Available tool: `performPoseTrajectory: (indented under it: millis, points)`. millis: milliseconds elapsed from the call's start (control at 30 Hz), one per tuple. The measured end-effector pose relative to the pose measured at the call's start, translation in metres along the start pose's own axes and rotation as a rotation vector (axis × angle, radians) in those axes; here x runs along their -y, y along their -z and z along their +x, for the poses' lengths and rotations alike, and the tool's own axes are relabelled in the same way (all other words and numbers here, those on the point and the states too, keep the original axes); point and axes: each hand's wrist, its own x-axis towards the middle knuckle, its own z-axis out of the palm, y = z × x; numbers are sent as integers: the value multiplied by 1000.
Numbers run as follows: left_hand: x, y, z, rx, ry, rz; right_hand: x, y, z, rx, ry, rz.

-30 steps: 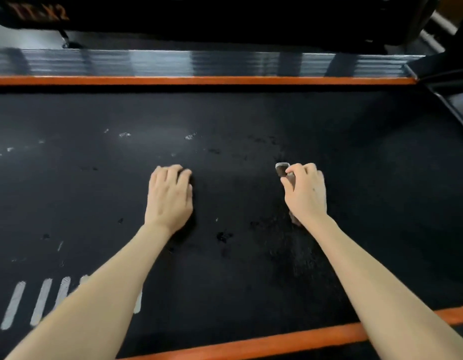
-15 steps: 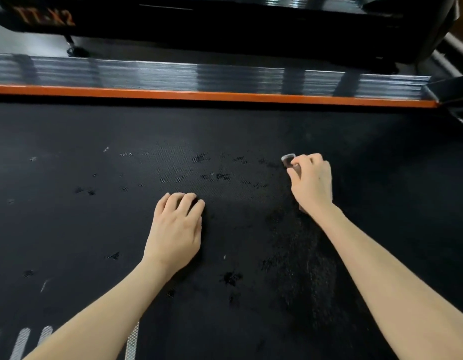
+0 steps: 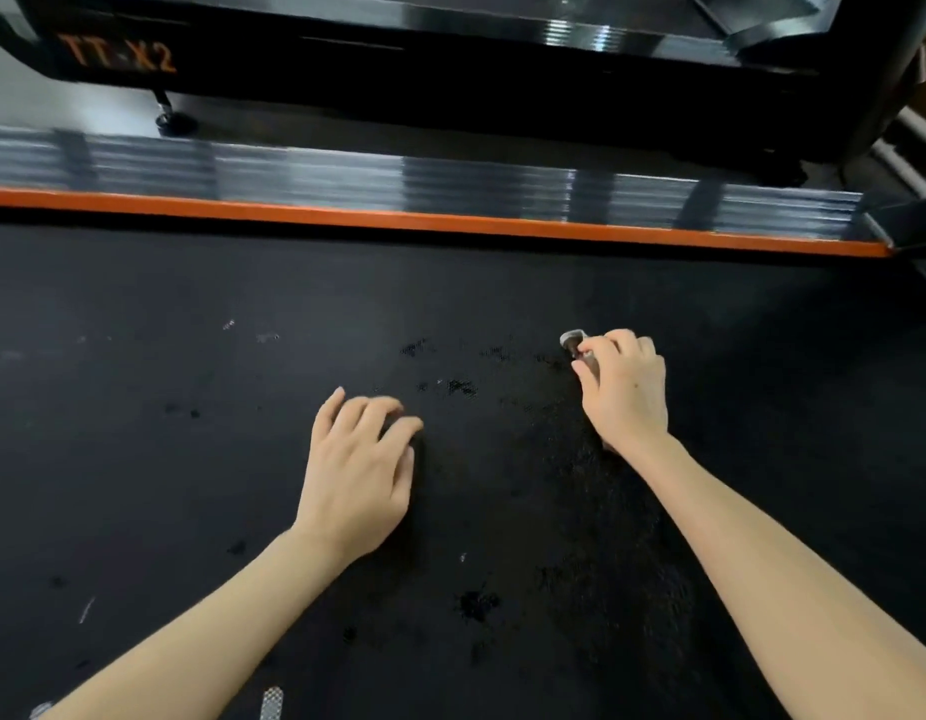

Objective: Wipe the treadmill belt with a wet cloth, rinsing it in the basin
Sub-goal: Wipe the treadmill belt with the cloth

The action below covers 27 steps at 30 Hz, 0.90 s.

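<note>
The black treadmill belt (image 3: 190,459) is filling nearly the whole view, running from the near edge up to the far edge. Beyond it a second black machine (image 3: 450,85) is standing, showing orange lettering (image 3: 117,54) that reads TT-X2. Along the belt's far edge the ribbed grey side rail (image 3: 346,174) is catching the light, and a thin orange strip (image 3: 398,220) is running between rail and belt.

On the belt's right half a darker, wet-looking patch (image 3: 580,537) is stretching back from the working hand toward the near edge, with small dark blotches scattered left of it.

The left hand (image 3: 356,475) is resting palm down near the middle of the belt, fingers loosely bent, holding nothing. The right hand (image 3: 627,392) is pressing down further toward the far edge, fingers curled over the cloth (image 3: 574,341). That cloth is sitting on the belt beneath the palm, mostly hidden, with just a dark corner with a pale rim peeking out past the fingertips.

At the near edge, left, a few small white marks (image 3: 271,704) are showing on the belt.
</note>
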Motion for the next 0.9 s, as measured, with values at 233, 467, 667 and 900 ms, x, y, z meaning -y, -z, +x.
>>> performPoseTrajectory:
  millis: [233,467,667,900]
  points:
    - [47,-14,73,158,172,89,-7,2,5,28,22,46]
    - [55,-32,75,133,129,76,6,-10,63,18,-206,-4]
    - [57,-34,74,114,118,70,60,-14,9,93,427,196]
    - [56,-36,75,109,123,62,-2,-26,95,19,-207,-36]
